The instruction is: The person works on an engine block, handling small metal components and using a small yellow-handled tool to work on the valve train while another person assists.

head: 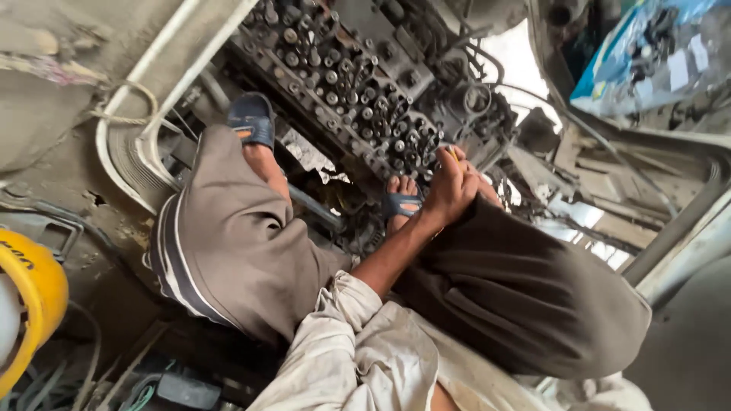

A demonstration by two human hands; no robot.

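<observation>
I am squatting on a dirty engine with my knees in brown trousers and blue sandals (251, 118) on my feet. My left hand (451, 186) reaches forward between my knees, with its fingers closed around a small yellowish piece at their tips. It sits just at the edge of the greasy engine head (343, 76), which has rows of valve springs and studs. Only a bit of my right hand (486, 192) shows beside the left one. The rest is hidden behind my right knee (525, 297), and I cannot tell its grip.
A yellow round container (30, 293) sits at the left edge. A white curved pipe frame (126, 129) and a rope run along the upper left. Hoses and wires crowd the engine's right side (487, 106). A blue plastic sheet (647, 53) lies top right.
</observation>
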